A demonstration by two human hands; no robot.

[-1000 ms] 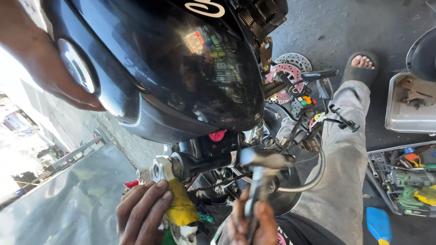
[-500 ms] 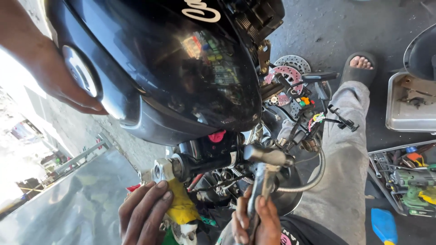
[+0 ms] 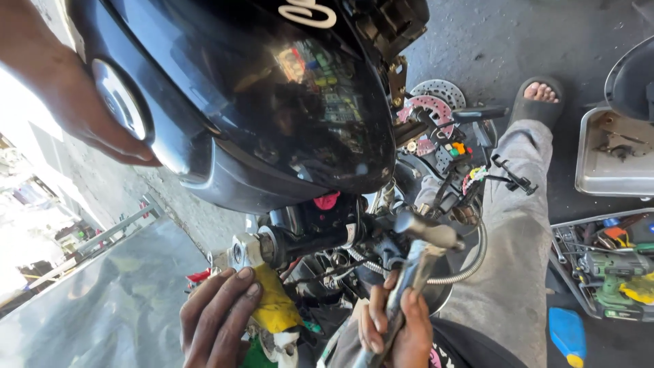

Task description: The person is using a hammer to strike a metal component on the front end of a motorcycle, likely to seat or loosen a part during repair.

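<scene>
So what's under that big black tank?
Under the black tank sit a metal shaft end, cables and a braided hose. The right hand holds a ratchet there. The tank covers whatever lies deeper.

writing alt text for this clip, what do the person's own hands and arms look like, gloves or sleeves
Both hands are bare: no gloves, rings or watch show. The left hand and right hand look smudged with dark grime on fingers and nails. No sleeve shows at either wrist; the forearms are cut off by the frame edge.

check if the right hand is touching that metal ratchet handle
Touching. The head view shows the right hand wrapped around the metal ratchet handle, fingers curled over its shaft.
</scene>
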